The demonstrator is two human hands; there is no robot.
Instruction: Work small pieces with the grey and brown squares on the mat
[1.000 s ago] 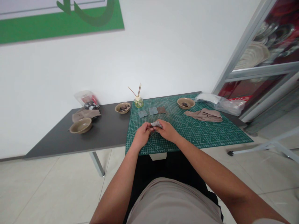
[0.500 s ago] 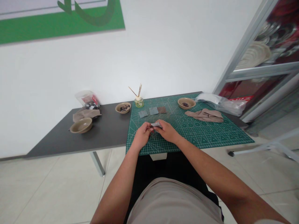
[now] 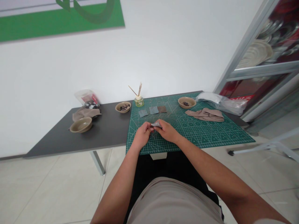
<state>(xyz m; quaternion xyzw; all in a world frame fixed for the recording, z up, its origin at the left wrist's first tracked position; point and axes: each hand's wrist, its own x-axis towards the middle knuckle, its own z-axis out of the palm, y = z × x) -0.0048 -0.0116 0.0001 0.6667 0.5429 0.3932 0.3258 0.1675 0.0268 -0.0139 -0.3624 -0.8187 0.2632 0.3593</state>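
Above the near part of a green cutting mat (image 3: 198, 137), my left hand (image 3: 142, 134) and my right hand (image 3: 167, 130) meet at a small piece of grey cloth (image 3: 157, 124). Both hands are closed on it, fingertips pinching its edges; most of the cloth is hidden by the fingers. Just beyond them on the mat lie a grey-blue fabric square (image 3: 143, 113), a lighter blue square (image 3: 154, 110) and a brown square (image 3: 162, 109). The blue and brown squares touch or overlap; the grey-blue one lies a little apart on the left.
A bowl of dark pebble-like pieces (image 3: 123, 107) stands left of the reed diffuser (image 3: 139, 101). Another bowl (image 3: 187, 102) sits at the mat's back right, near a crumpled brown cloth (image 3: 205, 115) and clear plastic bag (image 3: 224, 102). Farther left are a bowl (image 3: 81, 125), cloth (image 3: 85, 114) and plastic container (image 3: 87, 99).
The camera view has shifted very slightly. Both hands stay in nearly the same place, still pinching the grey cloth, with only small finger movement.
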